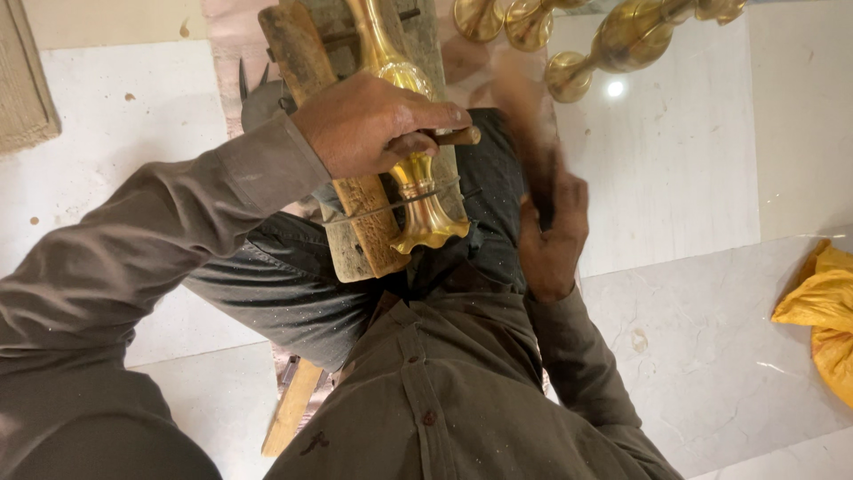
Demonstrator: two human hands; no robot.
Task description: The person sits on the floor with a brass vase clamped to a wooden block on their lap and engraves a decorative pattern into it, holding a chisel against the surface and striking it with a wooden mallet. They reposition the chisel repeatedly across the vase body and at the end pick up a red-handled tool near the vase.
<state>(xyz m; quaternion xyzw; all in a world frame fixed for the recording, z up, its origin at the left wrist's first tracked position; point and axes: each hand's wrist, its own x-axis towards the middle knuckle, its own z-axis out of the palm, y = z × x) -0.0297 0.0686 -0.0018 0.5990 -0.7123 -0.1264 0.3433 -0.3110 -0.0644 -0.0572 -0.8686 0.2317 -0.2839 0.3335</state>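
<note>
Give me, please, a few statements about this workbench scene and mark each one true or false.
1. The left hand rests on a brass vase-shaped piece. True.
2. The brass piece lies on a wooden block over the person's lap. True.
3. The right hand is sharp and holds a paintbrush. False: it is motion-blurred, and what it holds cannot be told.
4. A blue bag lies at the right edge. False: the bag there is yellow.
5. More brass pieces lie on the pale floor at the top. True.
</note>
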